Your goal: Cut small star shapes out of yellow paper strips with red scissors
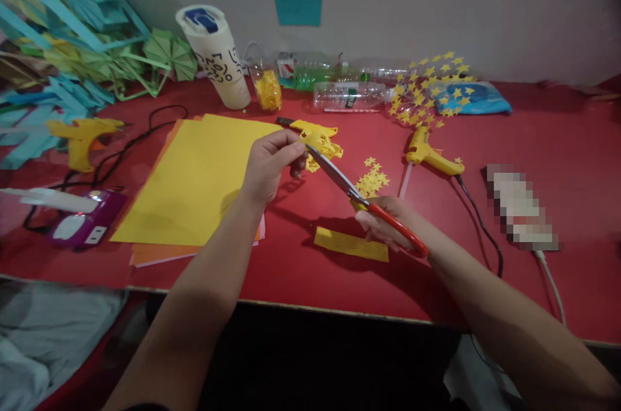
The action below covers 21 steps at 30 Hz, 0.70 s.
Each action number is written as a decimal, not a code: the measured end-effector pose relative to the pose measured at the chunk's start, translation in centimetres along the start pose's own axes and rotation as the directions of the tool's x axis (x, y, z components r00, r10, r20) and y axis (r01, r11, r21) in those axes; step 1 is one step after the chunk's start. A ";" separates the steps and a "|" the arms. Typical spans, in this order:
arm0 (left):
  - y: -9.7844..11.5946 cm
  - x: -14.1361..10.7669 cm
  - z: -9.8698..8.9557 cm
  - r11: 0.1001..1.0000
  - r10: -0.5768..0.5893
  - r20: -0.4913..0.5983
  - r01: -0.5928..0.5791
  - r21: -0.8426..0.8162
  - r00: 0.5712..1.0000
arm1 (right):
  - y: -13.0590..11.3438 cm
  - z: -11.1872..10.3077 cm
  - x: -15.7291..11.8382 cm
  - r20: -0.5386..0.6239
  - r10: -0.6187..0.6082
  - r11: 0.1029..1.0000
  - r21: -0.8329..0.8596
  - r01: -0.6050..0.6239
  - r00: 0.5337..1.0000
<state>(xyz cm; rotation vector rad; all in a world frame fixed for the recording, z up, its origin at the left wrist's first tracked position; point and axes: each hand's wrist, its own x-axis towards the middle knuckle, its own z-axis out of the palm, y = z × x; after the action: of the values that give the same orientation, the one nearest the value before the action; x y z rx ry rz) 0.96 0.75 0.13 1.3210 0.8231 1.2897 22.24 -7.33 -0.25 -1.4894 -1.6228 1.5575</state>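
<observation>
My right hand (388,223) is closed around the red handles of a pair of scissors (334,171), whose blades point up and left. The blade tips meet the fingertips of my left hand (272,165), which is closed in a pinch on what looks like a small piece of yellow paper, mostly hidden by the fingers. Just behind lie yellow paper scraps (323,142). A pile of small yellow stars (372,179) sits beyond the scissors. Below them, a yellow paper strip (352,244) rests on the red table (301,281).
Coloured sheets (194,178) are stacked at left, near a yellow glue gun (82,136) and purple power socket (85,223). Another glue gun (431,155) and a blurred-out phone (521,207) lie right. At the back stand a tumbler (218,61), plastic bottles (349,97) and a star-covered piece (412,97).
</observation>
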 end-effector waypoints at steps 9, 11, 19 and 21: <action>-0.1 0.0 0.0 0.999 -0.021 -0.009 0.021 0.029 1.000 | 0.3 0.0 0.2 0.005 -0.019 1.000 -0.010 0.019 1.000; 0.0 0.0 0.0 0.999 -0.020 -0.010 0.021 0.032 1.000 | 0.4 0.0 0.2 0.006 -0.021 1.000 -0.019 0.021 1.000; -0.4 -0.1 0.1 0.999 0.013 0.030 -0.014 0.046 0.999 | 1.3 0.1 0.4 0.029 -0.054 0.999 -0.002 0.054 0.998; -0.5 -0.1 0.2 0.999 0.007 0.037 -0.009 0.050 0.999 | 1.6 0.1 0.6 0.028 -0.059 0.998 0.005 0.059 0.998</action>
<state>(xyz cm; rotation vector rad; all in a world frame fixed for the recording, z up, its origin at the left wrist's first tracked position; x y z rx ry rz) 1.22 0.71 -0.37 1.3851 0.8300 1.2551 22.59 -7.22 -1.96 -1.4107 -1.6632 1.5553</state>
